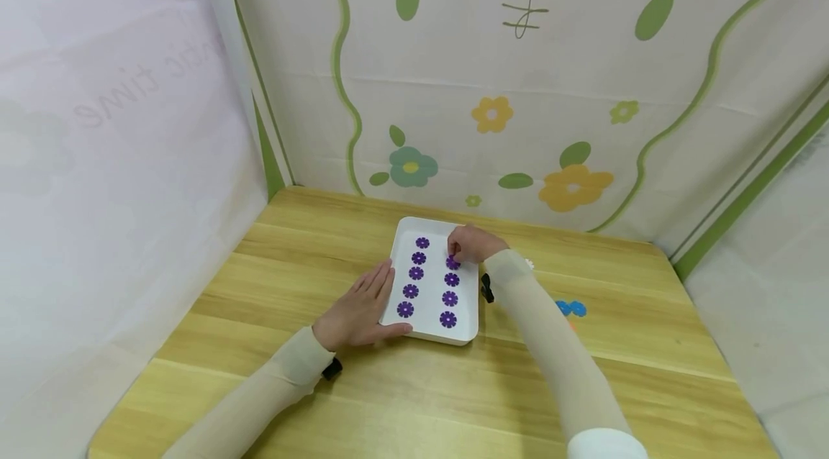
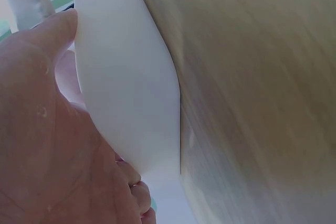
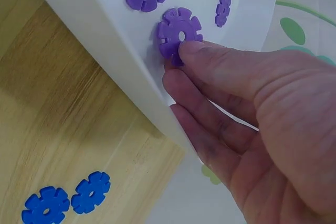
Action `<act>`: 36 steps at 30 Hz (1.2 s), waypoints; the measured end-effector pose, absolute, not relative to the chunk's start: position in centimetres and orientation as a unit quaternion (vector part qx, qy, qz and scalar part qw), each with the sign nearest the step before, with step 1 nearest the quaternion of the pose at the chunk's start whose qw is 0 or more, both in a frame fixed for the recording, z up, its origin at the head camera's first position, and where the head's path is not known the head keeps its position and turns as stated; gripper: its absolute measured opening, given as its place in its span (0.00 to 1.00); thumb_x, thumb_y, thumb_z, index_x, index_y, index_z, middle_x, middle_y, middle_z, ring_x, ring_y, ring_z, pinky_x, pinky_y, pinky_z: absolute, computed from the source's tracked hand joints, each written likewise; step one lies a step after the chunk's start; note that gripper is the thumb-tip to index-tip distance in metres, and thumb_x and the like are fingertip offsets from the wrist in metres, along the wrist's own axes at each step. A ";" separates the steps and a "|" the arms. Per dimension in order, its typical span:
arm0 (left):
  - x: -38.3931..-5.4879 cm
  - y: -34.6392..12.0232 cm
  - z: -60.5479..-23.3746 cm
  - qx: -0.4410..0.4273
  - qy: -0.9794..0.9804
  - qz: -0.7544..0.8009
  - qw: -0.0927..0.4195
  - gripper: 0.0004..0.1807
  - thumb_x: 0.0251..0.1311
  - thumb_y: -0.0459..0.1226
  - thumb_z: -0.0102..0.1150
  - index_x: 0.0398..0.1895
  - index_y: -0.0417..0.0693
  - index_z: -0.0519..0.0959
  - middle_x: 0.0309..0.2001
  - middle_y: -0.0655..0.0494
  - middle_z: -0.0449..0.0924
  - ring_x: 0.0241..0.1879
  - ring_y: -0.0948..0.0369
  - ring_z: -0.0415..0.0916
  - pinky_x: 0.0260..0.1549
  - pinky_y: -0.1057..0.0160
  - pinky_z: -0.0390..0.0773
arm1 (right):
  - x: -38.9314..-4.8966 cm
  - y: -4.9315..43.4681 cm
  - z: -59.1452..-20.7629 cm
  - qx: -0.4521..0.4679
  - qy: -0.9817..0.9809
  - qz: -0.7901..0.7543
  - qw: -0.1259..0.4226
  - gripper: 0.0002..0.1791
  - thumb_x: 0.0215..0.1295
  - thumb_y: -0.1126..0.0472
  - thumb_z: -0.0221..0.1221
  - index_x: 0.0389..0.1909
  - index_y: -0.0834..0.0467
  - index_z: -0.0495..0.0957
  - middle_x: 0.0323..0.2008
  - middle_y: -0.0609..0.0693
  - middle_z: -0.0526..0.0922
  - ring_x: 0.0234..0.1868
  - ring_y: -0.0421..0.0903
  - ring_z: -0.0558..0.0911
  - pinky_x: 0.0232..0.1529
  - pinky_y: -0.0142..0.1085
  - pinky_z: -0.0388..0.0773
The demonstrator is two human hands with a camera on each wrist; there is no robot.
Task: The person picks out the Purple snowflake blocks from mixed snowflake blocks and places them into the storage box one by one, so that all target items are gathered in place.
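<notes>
A white tray (image 1: 430,333) lies on the table, bearing two columns of purple notched plastic discs (image 1: 417,273). My left hand (image 1: 359,308) rests against the tray's left side, fingers extended along it and thumb over the near rim. In the left wrist view the thumb of that hand (image 2: 47,108) touches the tray wall (image 2: 126,77). Over the far right part of the tray, my right hand (image 1: 476,243) pinches a purple notched disc (image 3: 176,27) by its edge. Its thumb covers part of this disc in the right wrist view.
Right of the tray lie blue notched discs (image 1: 578,308), with an orange piece (image 1: 573,326) partly behind the right sleeve. A small white piece (image 1: 529,264) lies farther back. Flower-printed cloth (image 1: 447,85) stands behind the wooden table (image 1: 311,243) and at its sides.
</notes>
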State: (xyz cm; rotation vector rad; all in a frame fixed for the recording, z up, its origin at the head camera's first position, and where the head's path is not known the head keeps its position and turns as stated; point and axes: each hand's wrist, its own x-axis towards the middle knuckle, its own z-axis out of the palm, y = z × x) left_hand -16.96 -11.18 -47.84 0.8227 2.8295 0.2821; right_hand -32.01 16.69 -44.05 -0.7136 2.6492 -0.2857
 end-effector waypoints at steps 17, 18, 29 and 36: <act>-17.1 -11.4 -48.0 0.284 0.950 0.095 0.084 0.62 0.70 0.73 0.45 0.84 0.31 0.43 0.86 0.36 0.34 0.87 0.42 0.36 0.84 0.44 0.50 | -30.2 20.0 -40.2 -0.319 0.927 -0.118 0.156 0.11 0.72 0.67 0.65 0.51 0.66 0.86 0.50 0.60 0.89 0.50 0.53 0.88 0.56 0.45 0.87; -17.1 -11.4 -48.0 0.283 0.951 0.094 0.084 0.62 0.70 0.73 0.45 0.84 0.31 0.44 0.86 0.36 0.34 0.87 0.42 0.36 0.84 0.44 0.50 | -29.9 20.4 -40.0 -0.324 0.926 -0.115 0.154 0.11 0.72 0.67 0.65 0.51 0.66 0.86 0.50 0.60 0.89 0.49 0.52 0.88 0.55 0.45 0.88; -17.1 -11.2 -48.0 0.282 0.950 0.101 0.085 0.62 0.70 0.73 0.45 0.84 0.31 0.44 0.86 0.35 0.35 0.86 0.42 0.38 0.84 0.44 0.51 | -25.7 25.8 -40.5 -0.324 0.926 -0.095 0.168 0.04 0.68 0.65 0.69 0.41 0.60 0.86 0.40 0.52 0.89 0.40 0.44 0.84 0.47 0.41 0.86; -17.1 -11.2 -47.9 0.281 0.950 0.104 0.082 0.62 0.70 0.72 0.47 0.84 0.30 0.46 0.86 0.35 0.36 0.86 0.41 0.39 0.84 0.43 0.51 | -23.8 28.3 -42.4 -0.297 0.932 -0.096 0.185 0.02 0.69 0.68 0.67 0.39 0.61 0.84 0.34 0.50 0.85 0.34 0.40 0.77 0.37 0.33 0.80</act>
